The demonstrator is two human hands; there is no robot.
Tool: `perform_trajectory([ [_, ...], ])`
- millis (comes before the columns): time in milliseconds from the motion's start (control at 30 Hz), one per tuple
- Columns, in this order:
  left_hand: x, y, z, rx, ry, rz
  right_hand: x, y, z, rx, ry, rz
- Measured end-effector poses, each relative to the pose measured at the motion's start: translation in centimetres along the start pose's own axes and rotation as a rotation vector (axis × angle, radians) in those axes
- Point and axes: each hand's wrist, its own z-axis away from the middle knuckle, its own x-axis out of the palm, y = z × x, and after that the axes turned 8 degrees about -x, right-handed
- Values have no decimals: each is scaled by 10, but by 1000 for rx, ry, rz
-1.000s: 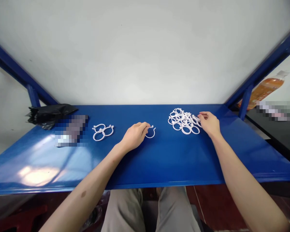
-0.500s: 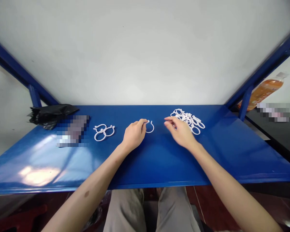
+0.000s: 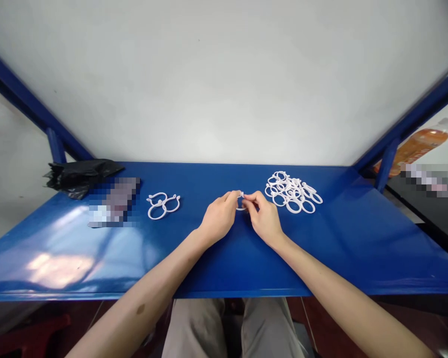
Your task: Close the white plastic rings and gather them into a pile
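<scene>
At bench (image 3: 321, 258) centre: left hand (image 3: 220, 219) and right hand (image 3: 265, 221) fingers pinch white ring (image 3: 241, 200) together. Blue glossy surface, white wall (image 3: 224, 79) behind. Ring pile (image 3: 293, 193) right.

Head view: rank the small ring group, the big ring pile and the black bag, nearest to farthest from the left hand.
From the left hand:
1. Small ring group, to its left.
2. Big ring pile, to its right, past the right hand.
3. Black bag, far left corner.

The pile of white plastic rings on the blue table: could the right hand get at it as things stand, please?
Probably yes: the pile of white plastic rings lies just beside the right hand, nothing between, though that hand pinches a single white ring.
</scene>
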Motion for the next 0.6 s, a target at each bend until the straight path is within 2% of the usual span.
perform_trajectory([
  [267, 3, -5, 6, 133, 38, -153, -1, 2, 5, -108, -37, 100],
  [433, 6, -8, 5, 191, 36, -216, -2, 5, 6, -92, -50, 109],
  [600, 6, -6, 5, 166, -1, -218, -2, 4, 5, -36, -84, 98],
])
